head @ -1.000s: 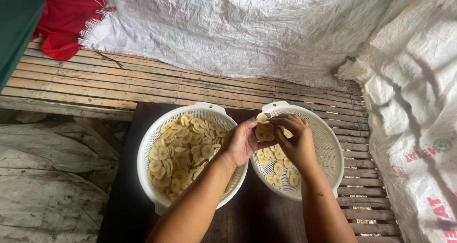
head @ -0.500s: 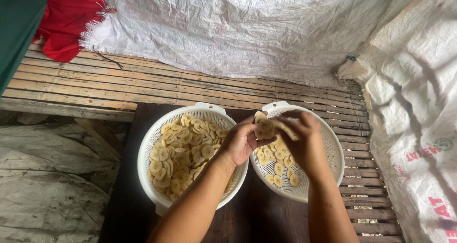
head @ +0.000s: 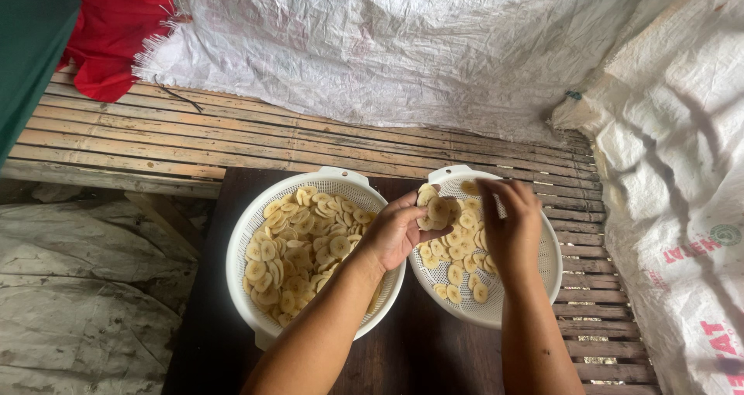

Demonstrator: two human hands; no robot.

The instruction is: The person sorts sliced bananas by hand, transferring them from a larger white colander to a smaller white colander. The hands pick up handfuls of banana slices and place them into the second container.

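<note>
The left hand [head: 399,232], palm up, pinches round pale slices [head: 434,211] over the right colander [head: 542,283]; the right hand [head: 511,228], at three o'clock of it, hovers with fingers curled, empty.

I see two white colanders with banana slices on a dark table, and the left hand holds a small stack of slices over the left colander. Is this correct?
Not quite. In the head view the left hand holds the stack of banana slices over the right colander, at its left rim, not over the left colander. The rest is correct: both colanders are white, hold slices, and stand on the dark table.
</note>
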